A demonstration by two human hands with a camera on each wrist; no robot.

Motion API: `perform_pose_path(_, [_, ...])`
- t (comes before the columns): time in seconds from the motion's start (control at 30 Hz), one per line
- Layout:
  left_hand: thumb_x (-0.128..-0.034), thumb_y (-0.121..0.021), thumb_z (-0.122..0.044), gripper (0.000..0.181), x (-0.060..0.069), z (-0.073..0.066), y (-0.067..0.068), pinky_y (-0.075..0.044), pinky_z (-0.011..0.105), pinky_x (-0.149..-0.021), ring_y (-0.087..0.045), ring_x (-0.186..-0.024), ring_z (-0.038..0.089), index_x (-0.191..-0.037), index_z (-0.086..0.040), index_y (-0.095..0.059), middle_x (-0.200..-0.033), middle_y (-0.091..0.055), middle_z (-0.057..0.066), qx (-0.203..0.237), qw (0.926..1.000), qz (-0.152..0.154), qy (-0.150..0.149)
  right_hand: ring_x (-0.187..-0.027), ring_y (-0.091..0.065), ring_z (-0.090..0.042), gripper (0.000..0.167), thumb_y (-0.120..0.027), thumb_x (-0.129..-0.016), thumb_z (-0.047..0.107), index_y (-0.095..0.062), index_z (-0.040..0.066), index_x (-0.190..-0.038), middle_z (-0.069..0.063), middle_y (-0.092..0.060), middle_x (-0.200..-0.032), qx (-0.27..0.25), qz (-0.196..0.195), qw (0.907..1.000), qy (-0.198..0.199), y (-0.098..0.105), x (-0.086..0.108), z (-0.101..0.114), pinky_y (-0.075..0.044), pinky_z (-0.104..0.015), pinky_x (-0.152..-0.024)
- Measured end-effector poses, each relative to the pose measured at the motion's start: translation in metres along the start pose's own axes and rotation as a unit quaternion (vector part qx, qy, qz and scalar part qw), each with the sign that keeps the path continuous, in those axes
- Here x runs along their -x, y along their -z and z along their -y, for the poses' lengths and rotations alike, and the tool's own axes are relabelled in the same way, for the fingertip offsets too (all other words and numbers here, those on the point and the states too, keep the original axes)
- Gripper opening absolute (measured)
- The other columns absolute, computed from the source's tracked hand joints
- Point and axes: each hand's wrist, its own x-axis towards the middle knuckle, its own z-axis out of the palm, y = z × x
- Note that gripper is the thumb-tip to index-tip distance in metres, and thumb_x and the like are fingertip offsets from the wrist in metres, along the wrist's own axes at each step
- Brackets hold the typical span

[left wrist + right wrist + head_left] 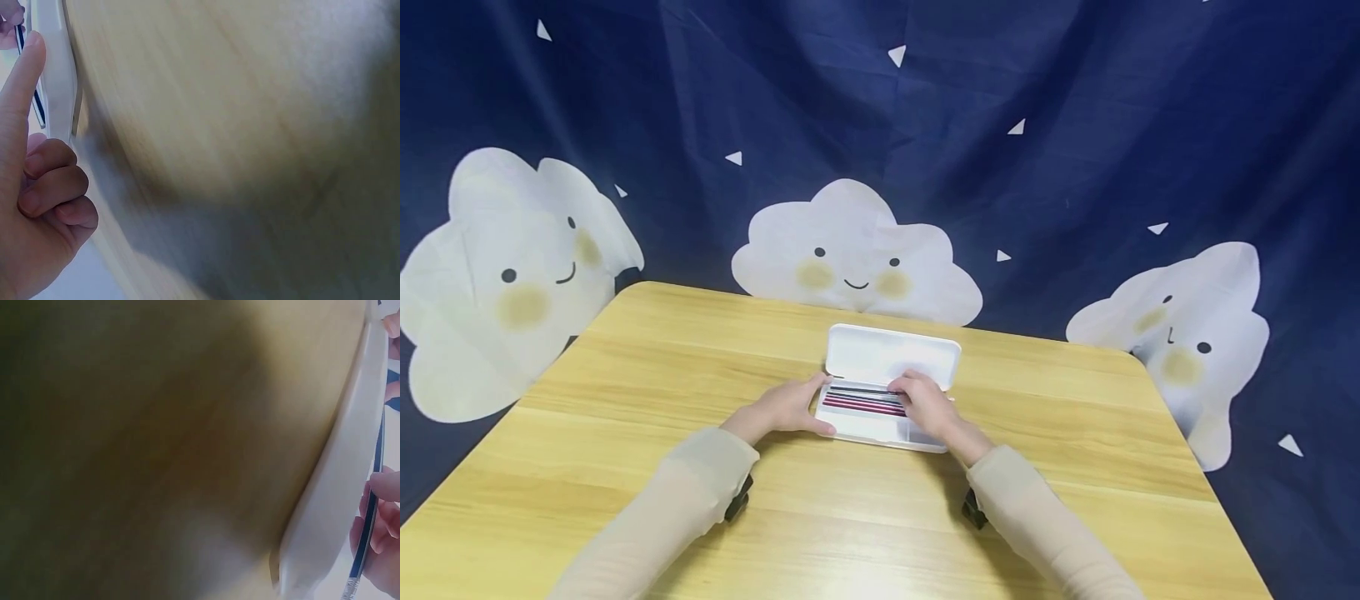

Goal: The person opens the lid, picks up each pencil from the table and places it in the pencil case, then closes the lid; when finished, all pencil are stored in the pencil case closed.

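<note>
A white pencil case (871,427) lies on the table with its lid (891,354) raised at the back. Several dark and red pencils (865,405) lie side by side inside it. My left hand (786,406) holds the case's left end, thumb along the front rim and the other fingers curled by the end, as the left wrist view shows. Over the right part of the case, my right hand (927,406) pinches a dark striped pencil (369,528) between thumb and fingers. A silvery band shows at that pencil's near end. The pencil's other end is partly hidden.
The wooden table (865,517) extends around the case on all sides. Behind it hangs a dark blue cloth (850,100) with white clouds and small triangles. A dark wrist device (739,498) shows under the left sleeve, another (974,508) under the right.
</note>
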Motion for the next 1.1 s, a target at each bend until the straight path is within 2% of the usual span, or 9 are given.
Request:
perform_pose_path(0.27, [-0.0633, -0.076, -0.052, 0.094, 0.0, -0.002, -0.001, -0.045, 0.049, -0.084, -0.055, -0.105, 0.036, -0.136, -0.009, -0.035, -0.119, -0.056, 0.019, 0.008, 0.9999, 0.003, 0.008, -0.086, -0.059, -0.02, 0.021, -0.06, -0.079, -0.006, -0.07, 0.006, -0.094, -0.005, -0.06, -0.087, 0.048, 0.035, 0.998, -0.021, -0.003, -0.004, 0.002, -0.05, -0.033, -0.077])
perform_pose_path(0.5, [-0.0633, -0.076, -0.052, 0.095, -0.001, 0.0, -0.001, -0.045, 0.049, -0.083, -0.055, -0.105, 0.036, -0.136, -0.007, -0.035, -0.119, -0.056, 0.021, 0.007, 1.0, 0.002, 0.004, -0.083, -0.059, -0.019, 0.026, -0.059, -0.077, -0.008, -0.07, 0.008, -0.095, -0.004, -0.059, -0.086, 0.092, 0.043, 0.9948, 0.008, -0.003, -0.006, 0.003, -0.05, -0.031, -0.073])
perform_pose_path(0.73, [-0.0639, -0.076, -0.052, 0.094, -0.002, -0.001, -0.001, -0.046, 0.049, -0.083, -0.055, -0.105, 0.037, -0.136, -0.007, -0.035, -0.119, -0.056, 0.022, 0.006, 1.0, 0.002, 0.006, -0.079, -0.056, -0.018, 0.031, -0.056, -0.076, -0.012, -0.07, 0.007, -0.095, -0.005, -0.057, -0.085, 0.08, 0.042, 0.9948, 0.048, -0.003, -0.002, -0.002, -0.049, -0.029, -0.071])
perform_pose_path(0.97, [-0.0634, -0.075, -0.053, 0.096, -0.001, 0.0, -0.001, -0.045, 0.05, -0.084, -0.054, -0.106, 0.038, -0.137, -0.006, -0.034, -0.121, -0.055, 0.023, 0.005, 1.0, 0.005, 0.003, -0.075, -0.054, -0.017, 0.025, -0.056, -0.078, -0.01, -0.069, 0.004, -0.095, -0.006, -0.057, -0.082, 0.048, 0.041, 0.9965, 0.055, 0.004, 0.01, -0.011, -0.048, -0.029, -0.069])
perform_pose_path(1.1, [-0.0631, -0.075, -0.054, 0.096, -0.001, 0.0, -0.001, -0.045, 0.049, -0.084, -0.055, -0.105, 0.038, -0.137, -0.007, -0.035, -0.119, -0.055, 0.023, 0.003, 1.0, 0.004, 0.004, -0.073, -0.052, -0.015, 0.02, -0.055, -0.083, -0.006, -0.069, 0.003, -0.095, -0.005, -0.058, -0.082, 0.026, 0.04, 0.9981, 0.04, 0.009, 0.016, -0.017, -0.048, -0.029, -0.07])
